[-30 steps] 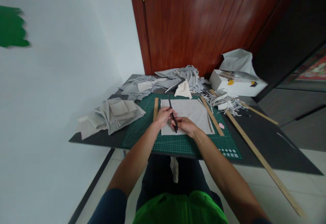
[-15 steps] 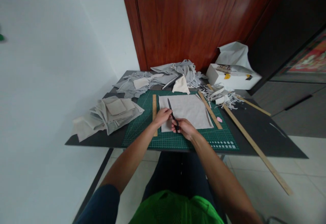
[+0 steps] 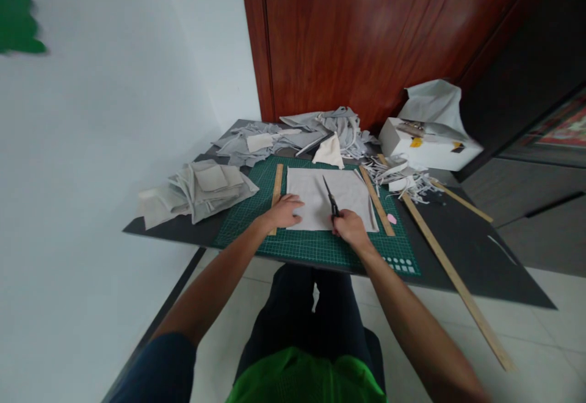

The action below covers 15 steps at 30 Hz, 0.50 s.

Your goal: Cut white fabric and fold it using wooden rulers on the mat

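A light grey piece of cloth point(image 3: 311, 192) lies flat on the green cutting mat point(image 3: 302, 247). My left hand point(image 3: 284, 210) rests at its left edge with the fingers spread, partly over a wooden ruler point(image 3: 277, 184). In my right hand point(image 3: 350, 227) are black scissors point(image 3: 334, 205), gripped by the handles above the cloth. Their blades point away from me and look closed. A second wooden ruler point(image 3: 378, 203) lies along the right side of the cloth.
Folded cloth point(image 3: 213, 189) is stacked at the left; heaps of grey fabric point(image 3: 251, 143) lie behind the mat. Thin scraps point(image 3: 407, 180) and a white box point(image 3: 425, 146) are at the back right. A long wooden ruler point(image 3: 453, 275) sticks out past the table's front edge.
My hands have moved apart. The left went from near the scissors to the cloth's left edge and opened; the right moved right with the scissors. The camera view has shifted slightly.
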{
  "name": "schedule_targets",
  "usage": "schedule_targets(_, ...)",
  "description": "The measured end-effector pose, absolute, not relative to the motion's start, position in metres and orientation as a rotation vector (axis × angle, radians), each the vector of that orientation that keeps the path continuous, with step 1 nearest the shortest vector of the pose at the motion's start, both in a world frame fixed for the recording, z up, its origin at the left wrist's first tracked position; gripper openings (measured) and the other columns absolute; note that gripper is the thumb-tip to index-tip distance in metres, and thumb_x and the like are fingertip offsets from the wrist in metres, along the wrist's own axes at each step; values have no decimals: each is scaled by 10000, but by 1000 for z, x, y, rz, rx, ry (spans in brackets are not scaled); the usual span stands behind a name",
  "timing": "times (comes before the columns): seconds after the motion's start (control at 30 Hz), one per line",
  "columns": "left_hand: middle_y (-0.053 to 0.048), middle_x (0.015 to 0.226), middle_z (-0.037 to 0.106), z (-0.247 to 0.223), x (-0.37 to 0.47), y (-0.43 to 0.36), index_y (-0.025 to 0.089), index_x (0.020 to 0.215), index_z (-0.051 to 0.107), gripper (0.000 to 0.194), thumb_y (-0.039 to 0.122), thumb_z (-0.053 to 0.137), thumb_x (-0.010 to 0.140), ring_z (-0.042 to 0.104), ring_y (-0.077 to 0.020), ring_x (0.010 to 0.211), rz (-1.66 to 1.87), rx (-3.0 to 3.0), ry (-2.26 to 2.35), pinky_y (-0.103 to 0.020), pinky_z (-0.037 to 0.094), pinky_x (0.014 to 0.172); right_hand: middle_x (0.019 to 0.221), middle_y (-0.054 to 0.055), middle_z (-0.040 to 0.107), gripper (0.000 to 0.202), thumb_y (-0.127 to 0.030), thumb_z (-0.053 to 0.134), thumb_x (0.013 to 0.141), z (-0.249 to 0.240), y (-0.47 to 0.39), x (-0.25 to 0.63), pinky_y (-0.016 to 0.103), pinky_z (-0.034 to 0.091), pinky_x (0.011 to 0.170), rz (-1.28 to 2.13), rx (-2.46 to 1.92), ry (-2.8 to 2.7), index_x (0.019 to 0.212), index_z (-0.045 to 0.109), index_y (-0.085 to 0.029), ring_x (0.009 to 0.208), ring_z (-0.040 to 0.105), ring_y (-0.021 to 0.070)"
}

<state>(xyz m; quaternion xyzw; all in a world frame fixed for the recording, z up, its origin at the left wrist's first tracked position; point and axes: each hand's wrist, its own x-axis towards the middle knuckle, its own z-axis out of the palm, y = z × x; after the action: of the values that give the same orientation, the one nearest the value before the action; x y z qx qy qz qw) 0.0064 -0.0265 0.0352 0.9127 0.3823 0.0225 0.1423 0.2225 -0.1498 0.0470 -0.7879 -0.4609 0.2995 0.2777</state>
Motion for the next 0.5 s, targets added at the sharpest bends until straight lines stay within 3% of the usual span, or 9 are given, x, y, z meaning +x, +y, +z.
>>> schedule_targets(0.1,-124,1735,399,39,3,-27,234,1543,598,681,434,713,902,321,-313,1623,-14,2636,1165,-500,198,1342,1058,235,789,274,-273,604,1009,50,-145,245,322,535,831,356,-2397,-1396,1182,675,-73,1023,778,305)
schedule_targets(0.17,-106,1757,359,42,1,-26,285,1574,560,717,507,706,908,289,-329,1634,-55,2619,1206,-567,146,1341,1132,282,764,346,-258,538,1051,48,-140,255,362,540,876,183,-2484,-1442,1301,599,-26,1090,770,340)
schedule_targets(0.3,-85,1787,292,46,-2,-22,335,1618,491,783,596,692,908,215,-346,1659,-137,2585,1219,-640,79,1329,1223,269,738,290,-186,440,1079,35,-127,270,353,536,896,71,-2507,-1530,1312,556,-60,1129,761,318)
schedule_targets(0.5,-99,1792,272,45,3,-9,309,1639,463,817,634,668,918,207,-386,1657,-127,2601,1182,-666,90,1320,1261,246,736,295,-140,403,1070,23,-100,296,329,513,931,93,-2510,-1586,1320,545,-80,1169,735,294)
